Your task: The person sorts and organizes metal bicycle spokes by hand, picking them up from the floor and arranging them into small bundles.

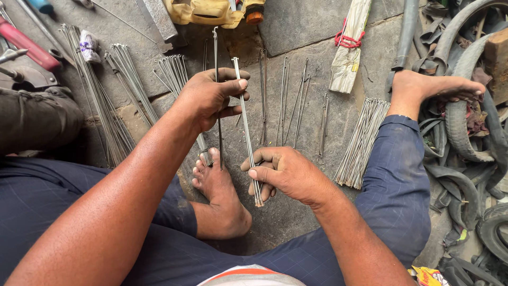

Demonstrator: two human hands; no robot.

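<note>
Pinching a thin, stiff, light bundle of spokes (246, 132) above our bare foot (217, 185), we are closing left hand (211, 98) and right hand (283, 172) fingers around its ends.

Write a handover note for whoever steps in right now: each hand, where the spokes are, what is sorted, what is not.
Left hand: pinches the upper end of a few thin metal spokes and a separate dark spoke.
Right hand: grips the lower end of the same spokes.
On the stone floor: small groups of spokes laid out in a row ahead; a big bundle by the right leg; more bundles to the left.
Done: several groups laid out apart.
Left: the spokes in hand are not yet set down; the large bundles remain.
</note>
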